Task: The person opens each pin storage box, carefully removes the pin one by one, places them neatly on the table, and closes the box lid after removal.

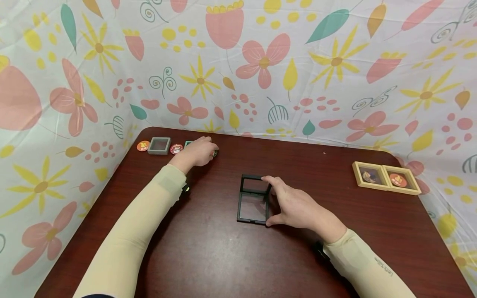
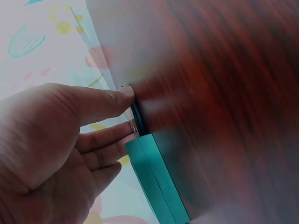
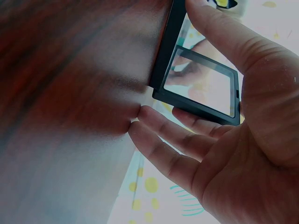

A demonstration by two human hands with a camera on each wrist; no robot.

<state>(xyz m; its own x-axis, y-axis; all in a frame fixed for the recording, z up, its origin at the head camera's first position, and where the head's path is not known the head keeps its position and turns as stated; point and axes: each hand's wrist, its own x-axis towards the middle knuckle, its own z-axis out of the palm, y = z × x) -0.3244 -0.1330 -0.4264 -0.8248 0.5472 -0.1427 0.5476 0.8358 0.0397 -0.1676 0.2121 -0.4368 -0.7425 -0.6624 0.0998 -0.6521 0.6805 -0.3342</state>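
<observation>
At the far left of the table, my left hand (image 1: 200, 151) reaches over a row of small items. Its thumb and fingers pinch the edge of a dark round badge (image 2: 138, 117), seen edge-on beside a teal display frame (image 2: 159, 179). Most of the badge's face is hidden. Mid-table, a black display frame (image 1: 253, 221) lies with its hinged lid raised at the back, clear film in both halves. My right hand (image 1: 298, 207) holds it by the right side, thumb at the near corner and fingers by the raised lid (image 3: 205, 86).
Left of my left hand lie an orange badge (image 1: 143, 145), a grey frame (image 1: 159, 146) and a red badge (image 1: 176, 149). An open light-wood frame (image 1: 386, 178) at the far right contains round items. Patterned cloth (image 1: 238, 74) rises behind the table.
</observation>
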